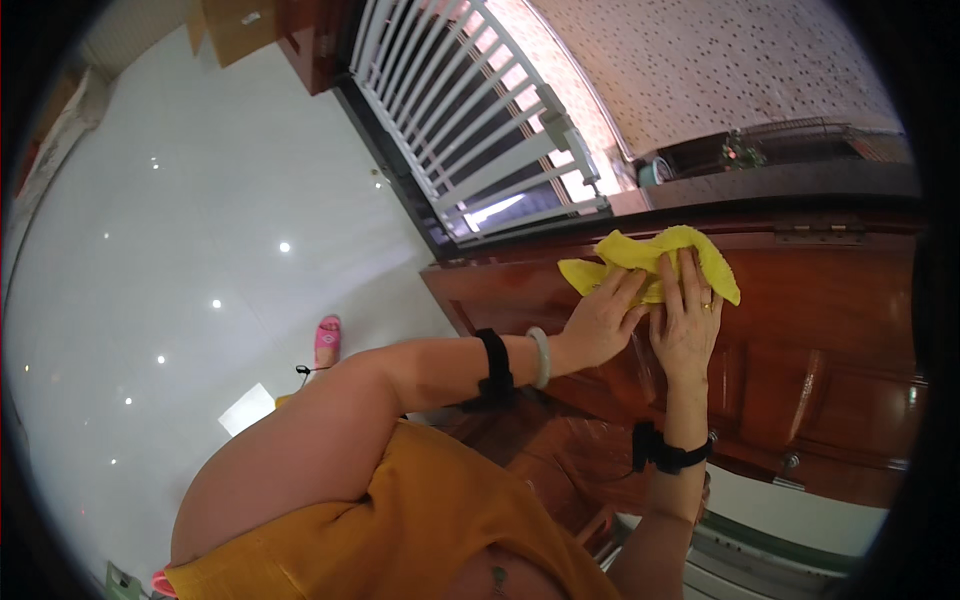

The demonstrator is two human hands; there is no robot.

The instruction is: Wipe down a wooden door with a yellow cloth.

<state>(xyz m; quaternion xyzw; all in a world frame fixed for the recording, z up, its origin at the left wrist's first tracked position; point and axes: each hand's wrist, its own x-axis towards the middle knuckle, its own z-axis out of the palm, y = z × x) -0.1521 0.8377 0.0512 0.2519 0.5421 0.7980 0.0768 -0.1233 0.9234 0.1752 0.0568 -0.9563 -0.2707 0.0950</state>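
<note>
A yellow towelling cloth (622,251) lies bunched against a glossy red-brown wooden door (787,300) with raised panels. My right hand (686,326), with a ring on one finger, spreads its fingers over the cloth and presses it to the wood. Close beside it, my left hand (600,319) has its fingertips on the cloth's lower edge. The cloth's underside and part of the left fingertips are hidden. A pale bangle (540,356) and a black strap (495,367) circle my left forearm; another black strap (671,450) is on my right.
A white barred gate (480,112) stands in the doorway beyond a dark threshold. Near the cloth, a metal hinge (817,230) joins door and frame. A wooden chair (585,457) is beneath my arms. A cardboard box (244,30) sits on the glossy white floor (225,195).
</note>
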